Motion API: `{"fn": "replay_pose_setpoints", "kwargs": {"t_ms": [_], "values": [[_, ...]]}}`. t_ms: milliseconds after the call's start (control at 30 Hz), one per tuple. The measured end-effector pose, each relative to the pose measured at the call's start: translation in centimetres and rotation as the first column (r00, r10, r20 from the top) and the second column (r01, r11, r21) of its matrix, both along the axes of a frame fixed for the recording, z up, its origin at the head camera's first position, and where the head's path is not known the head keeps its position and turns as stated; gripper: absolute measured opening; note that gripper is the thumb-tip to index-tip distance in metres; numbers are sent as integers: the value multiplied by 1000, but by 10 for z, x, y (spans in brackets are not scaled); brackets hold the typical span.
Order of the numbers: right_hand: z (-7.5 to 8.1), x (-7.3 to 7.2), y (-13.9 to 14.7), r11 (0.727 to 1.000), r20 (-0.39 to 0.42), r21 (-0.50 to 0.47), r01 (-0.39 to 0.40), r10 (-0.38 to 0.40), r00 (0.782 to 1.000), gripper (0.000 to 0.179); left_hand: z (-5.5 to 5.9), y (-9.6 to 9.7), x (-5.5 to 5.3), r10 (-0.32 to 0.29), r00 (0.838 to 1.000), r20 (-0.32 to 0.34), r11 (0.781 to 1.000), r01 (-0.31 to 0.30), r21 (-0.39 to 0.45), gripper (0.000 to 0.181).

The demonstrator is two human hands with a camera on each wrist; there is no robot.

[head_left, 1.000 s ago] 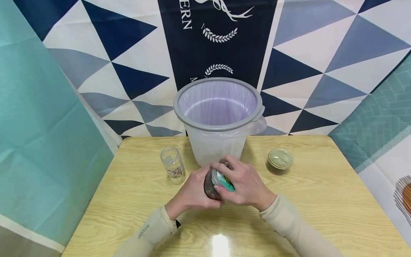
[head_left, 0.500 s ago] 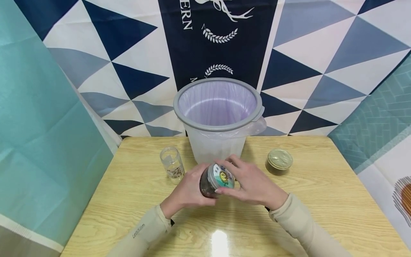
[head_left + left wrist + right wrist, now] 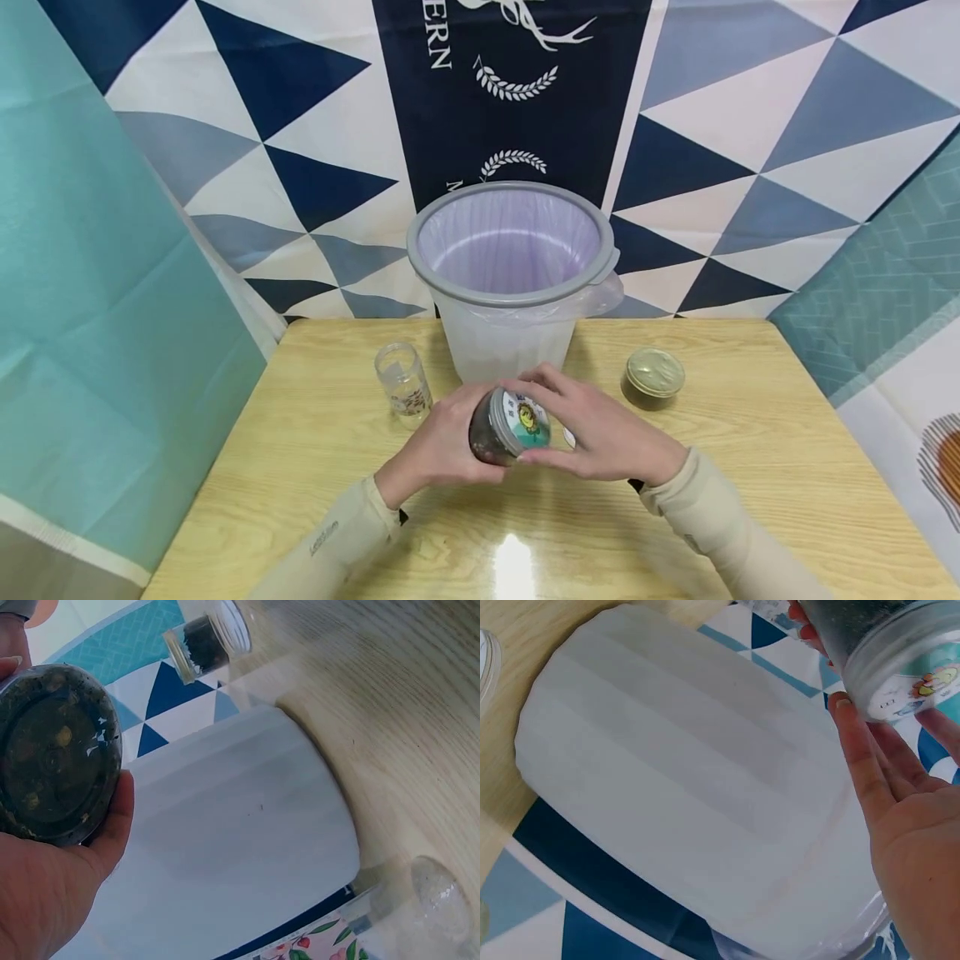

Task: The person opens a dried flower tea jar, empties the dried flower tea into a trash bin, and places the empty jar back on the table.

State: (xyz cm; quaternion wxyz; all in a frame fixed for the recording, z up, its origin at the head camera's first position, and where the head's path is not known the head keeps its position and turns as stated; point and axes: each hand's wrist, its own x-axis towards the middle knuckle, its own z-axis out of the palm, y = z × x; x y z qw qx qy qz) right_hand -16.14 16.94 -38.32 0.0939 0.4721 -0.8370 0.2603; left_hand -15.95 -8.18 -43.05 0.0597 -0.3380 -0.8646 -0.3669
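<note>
A round clear jar (image 3: 487, 437) with dark contents is held tilted above the table, in front of the bin. My left hand (image 3: 442, 437) grips its body from the left; the left wrist view shows the jar's base (image 3: 58, 754) with that hand (image 3: 45, 896) around it. The jar's lid (image 3: 525, 419) has a grey rim and a white and teal label with a yellow cartoon flower, facing right and up. My right hand (image 3: 603, 433) holds the lid's edge between thumb and fingers. In the right wrist view, fingertips (image 3: 843, 703) touch the rim.
A whitish bin with a grey rim (image 3: 512, 298) and a purple liner stands behind the hands. Left of it is a clear printed drinking glass (image 3: 405, 392); to the right, a small gold-lidded jar (image 3: 655, 372). All rest on a wooden table (image 3: 757, 467).
My right hand has loosened from over the lid and shifted right, fingers spread wider. The jar has turned so its label shows more fully. The left hand keeps its grip.
</note>
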Motion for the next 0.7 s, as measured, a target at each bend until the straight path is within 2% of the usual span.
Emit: {"fn": "replay_pose_setpoints", "kwargs": {"t_ms": [267,367,567,700], "values": [[2,1,-1,991,-25,29,132,-131,991,81,3,0,-1,7,1000,-14,1000,-7,-2,93],[3,2,-5,986,-20,51,159,-158,987,85,3,0,-2,13,1000,-20,1000,-14,-6,93],[3,4,-8,982,40,90,168,-172,984,88,1,-1,-3,6,999,-50,1000,-7,-20,92],[3,5,-5,992,43,68,110,-113,993,83,1,0,-2,-13,999,-41,1000,12,-21,94]]}}
